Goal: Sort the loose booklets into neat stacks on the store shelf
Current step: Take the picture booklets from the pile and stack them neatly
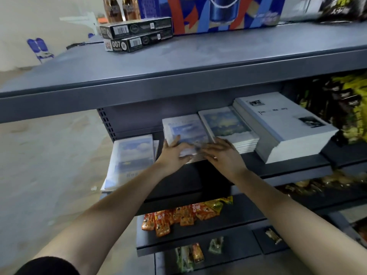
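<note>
My left arm (103, 215) and my right arm (278, 203) are long and bare. My left hand (174, 153) and right hand (222, 155) are bare too. A short black sleeve (47, 264) sits high on my left arm. One right finger has a small shiny spot (215, 157), too blurry to tell what it is.

The one camera sits on the person's head and looks forward and down, from very close, over the left hand (174, 153) and right hand (222, 155) at the middle shelf (278, 165), with the top shelf (178, 62) high in view and the floor (49, 155) off to the left.
</note>
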`<state>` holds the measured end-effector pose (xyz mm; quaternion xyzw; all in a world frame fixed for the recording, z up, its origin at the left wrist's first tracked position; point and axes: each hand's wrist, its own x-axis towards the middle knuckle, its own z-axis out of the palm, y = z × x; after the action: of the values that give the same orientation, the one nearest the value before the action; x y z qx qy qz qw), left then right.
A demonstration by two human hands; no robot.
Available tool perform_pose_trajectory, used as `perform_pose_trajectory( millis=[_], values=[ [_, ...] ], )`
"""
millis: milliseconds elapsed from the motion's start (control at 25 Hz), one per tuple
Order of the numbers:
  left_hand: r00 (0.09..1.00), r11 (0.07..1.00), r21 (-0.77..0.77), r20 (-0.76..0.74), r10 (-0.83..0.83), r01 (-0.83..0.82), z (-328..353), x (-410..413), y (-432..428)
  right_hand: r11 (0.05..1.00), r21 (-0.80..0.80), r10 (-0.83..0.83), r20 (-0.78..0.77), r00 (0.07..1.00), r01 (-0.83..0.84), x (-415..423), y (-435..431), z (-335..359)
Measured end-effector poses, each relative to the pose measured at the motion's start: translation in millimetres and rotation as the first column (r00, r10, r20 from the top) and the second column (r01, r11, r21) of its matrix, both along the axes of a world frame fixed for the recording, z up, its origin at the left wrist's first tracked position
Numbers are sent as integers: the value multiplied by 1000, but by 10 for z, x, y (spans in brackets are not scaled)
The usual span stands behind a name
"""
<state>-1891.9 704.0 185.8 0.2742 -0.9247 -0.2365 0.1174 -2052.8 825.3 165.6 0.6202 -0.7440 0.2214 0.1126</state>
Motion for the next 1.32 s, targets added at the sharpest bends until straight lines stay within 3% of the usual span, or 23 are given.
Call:
perform_pose_trajectory(
  millis=[120,440,600,680,800,880,1120,1240,1320],
  values=[
    [990,999,6,133,-39,39,105,-27,-90,1000,10,-22,-5,1000,22,-20,-28,-73],
    [973,998,-21,226,-50,57,4,-40,-217,997,-72,-34,48,998,38,-34,-149,-76],
    [985,997,-5,153,79,-79,-81,106,-117,997,-18,-79,88,993,81,33,-169,-43],
    [985,994,-35,135,104,-101,-170,243,-50,991,-75,-101,85,991,107,184,-181,-54],
    [980,987,-128,157,119,-99,-281,455,-72,971,-213,110,-2,994,-107,519,-211,-159],
    [978,973,-193,141,153,-124,-288,632,-147,944,-200,272,22,962,-263,766,-305,-179],
    [900,908,-260,205,384,-328,-311,1265,-389,929,-24,369,163,915,-370,1304,-625,-127],
    [872,885,-279,221,436,-372,-363,1518,-483,897,279,260,292,920,-342,1492,-780,-112],
    [894,904,-208,180,411,-374,-391,1614,-476,846,448,174,278,945,-288,1576,-861,-123]
  ],
)
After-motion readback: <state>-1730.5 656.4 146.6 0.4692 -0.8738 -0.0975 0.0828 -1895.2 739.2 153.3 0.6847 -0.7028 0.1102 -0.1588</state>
